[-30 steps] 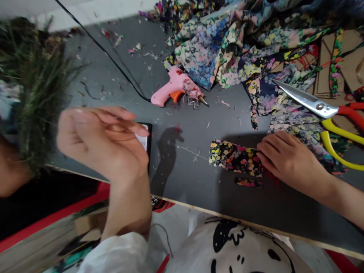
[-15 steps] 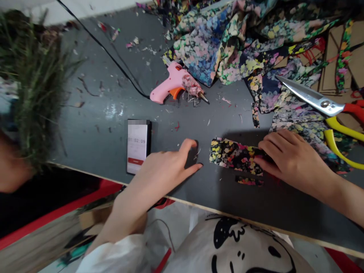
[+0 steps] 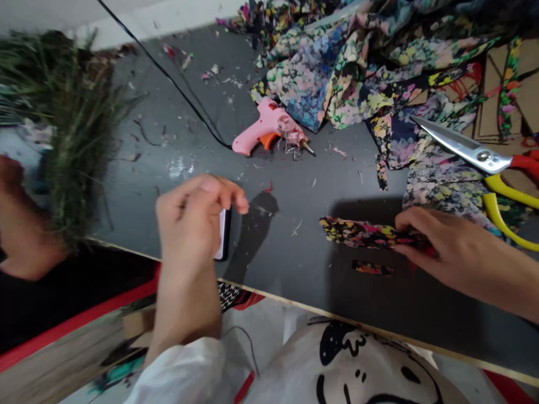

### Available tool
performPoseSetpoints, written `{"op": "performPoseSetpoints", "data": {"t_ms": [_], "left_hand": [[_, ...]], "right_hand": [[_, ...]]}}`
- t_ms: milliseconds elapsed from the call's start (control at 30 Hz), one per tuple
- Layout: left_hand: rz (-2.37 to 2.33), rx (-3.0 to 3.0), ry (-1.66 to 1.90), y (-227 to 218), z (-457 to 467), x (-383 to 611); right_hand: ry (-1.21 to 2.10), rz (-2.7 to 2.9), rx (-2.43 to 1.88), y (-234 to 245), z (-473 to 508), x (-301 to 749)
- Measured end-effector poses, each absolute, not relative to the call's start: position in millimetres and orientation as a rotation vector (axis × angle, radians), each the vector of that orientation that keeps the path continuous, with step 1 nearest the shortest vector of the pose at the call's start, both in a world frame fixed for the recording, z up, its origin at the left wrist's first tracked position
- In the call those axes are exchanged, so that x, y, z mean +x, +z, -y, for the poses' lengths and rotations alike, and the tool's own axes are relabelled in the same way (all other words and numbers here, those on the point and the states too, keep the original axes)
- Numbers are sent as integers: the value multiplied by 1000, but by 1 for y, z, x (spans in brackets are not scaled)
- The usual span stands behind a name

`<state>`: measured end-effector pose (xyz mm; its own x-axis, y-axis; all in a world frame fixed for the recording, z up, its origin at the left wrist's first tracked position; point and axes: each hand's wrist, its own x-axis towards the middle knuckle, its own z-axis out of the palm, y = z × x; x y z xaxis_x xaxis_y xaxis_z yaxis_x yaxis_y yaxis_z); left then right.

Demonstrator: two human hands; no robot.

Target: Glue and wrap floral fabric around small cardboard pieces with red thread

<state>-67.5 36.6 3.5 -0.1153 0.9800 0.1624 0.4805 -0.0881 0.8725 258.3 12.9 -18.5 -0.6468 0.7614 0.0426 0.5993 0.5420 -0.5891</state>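
My right hand (image 3: 446,247) pinches the right end of a dark floral fabric strip (image 3: 357,233). The strip is tilted up from the grey table, and some red shows by my fingers. A narrow scrap of the same floral fabric (image 3: 373,268) lies just in front of it. My left hand (image 3: 200,210) is raised over the phone (image 3: 223,235), covering most of it, with the fingers curled together. Whatever those fingers may hold is too small to make out. Beyond the hands rests a pink glue gun (image 3: 269,126) with an orange trigger, its nozzle pointing right.
Crumpled floral fabric (image 3: 307,84) heaps at the back. Scissors (image 3: 484,157) with red and yellow handles lie open at right, near cardboard pieces (image 3: 490,78). Dry grass (image 3: 67,129) sits at left, beside another person's arm (image 3: 29,230). A black cord (image 3: 168,76) crosses the table.
My left hand has moved left and up from beside the strip, its fingers going from spread to curled. My right hand has lifted and tilted the fabric strip.
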Motion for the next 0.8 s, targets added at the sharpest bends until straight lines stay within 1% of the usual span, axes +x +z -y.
{"op": "performPoseSetpoints", "data": {"t_ms": [33, 100, 200, 267, 333, 500, 633, 733, 800], "left_hand": [[-1587, 1702, 1135, -2, -34, -63], [-1551, 1989, 957, -12, -29, -53], [-1477, 2361, 584, -27, -19, -35], [-1377, 2626, 432, -34, -14, -27], [-1328, 2791, 357, -38, -10, -23], [-1244, 2796, 323, -39, -3, -26], [-1448, 2792, 160, -39, -1, -25], [-1240, 2851, 74, -40, 0, -20], [-1237, 2858, 46, -41, 1, -18]], "right_hand": [[853, 2453, -1154, -14, -16, 263], [942, 2310, -1253, -8, -24, 271], [912, 2103, -1393, -3, -34, 282], [865, 2057, -1382, -4, -38, 285], [859, 2042, -1375, -6, -40, 285], [880, 2011, -1363, -7, -40, 284], [890, 1995, -1374, -6, -40, 285], [918, 2014, -1361, -6, -38, 283], [931, 1998, -1374, -7, -36, 281]]}}
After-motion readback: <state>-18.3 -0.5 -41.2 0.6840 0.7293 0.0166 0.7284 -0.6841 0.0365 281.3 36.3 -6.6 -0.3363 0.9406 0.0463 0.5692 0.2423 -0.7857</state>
